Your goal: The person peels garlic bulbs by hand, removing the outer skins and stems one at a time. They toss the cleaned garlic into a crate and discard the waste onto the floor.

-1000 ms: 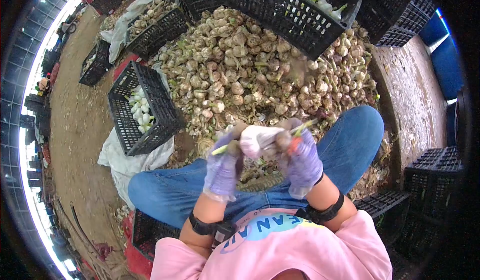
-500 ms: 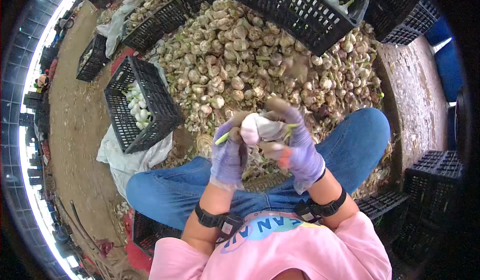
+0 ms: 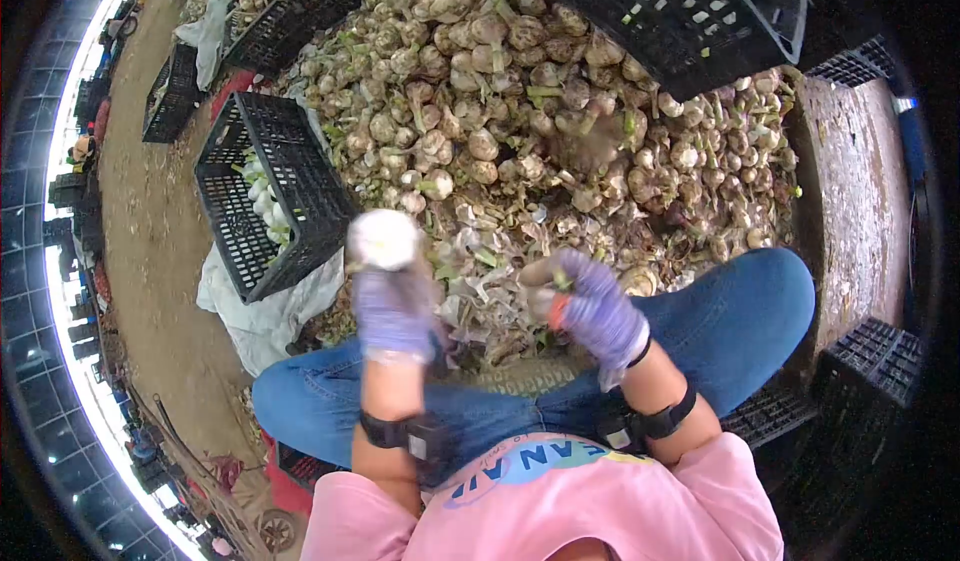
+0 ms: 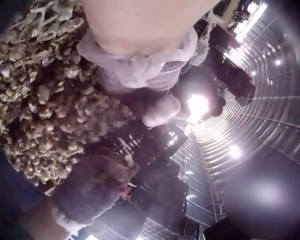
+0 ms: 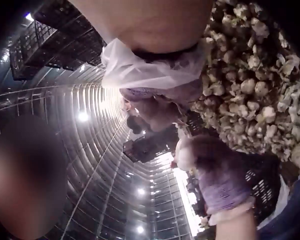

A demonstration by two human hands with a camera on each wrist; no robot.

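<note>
My gloved left hand (image 3: 392,306), blurred, holds a white peeled garlic bulb (image 3: 386,240) near the front corner of the black crate on the left. The bulb (image 4: 161,111) shows at the fingers in the left wrist view. My gloved right hand (image 3: 590,306) stays over the peelings in front of my lap with its fingers curled. A bit of green garlic stalk (image 3: 563,281) shows between those fingers, and an orange-red patch (image 3: 557,311) sits by the thumb. Peeled bulbs (image 3: 264,201) lie inside the left crate (image 3: 310,176).
A large heap of unpeeled garlic (image 3: 480,91) spreads ahead, with loose skins (image 3: 490,301) nearest me. Another black crate (image 3: 680,31) hangs over the heap's far right. White sacking (image 3: 270,311) lies under the left crate. Bent knees (image 3: 740,301) flank the work area.
The hands have parted. My left hand has carried the peeled bulb left, toward the crate, while my right hand has stayed near the middle with the green stalk. The view has shifted slightly.
</note>
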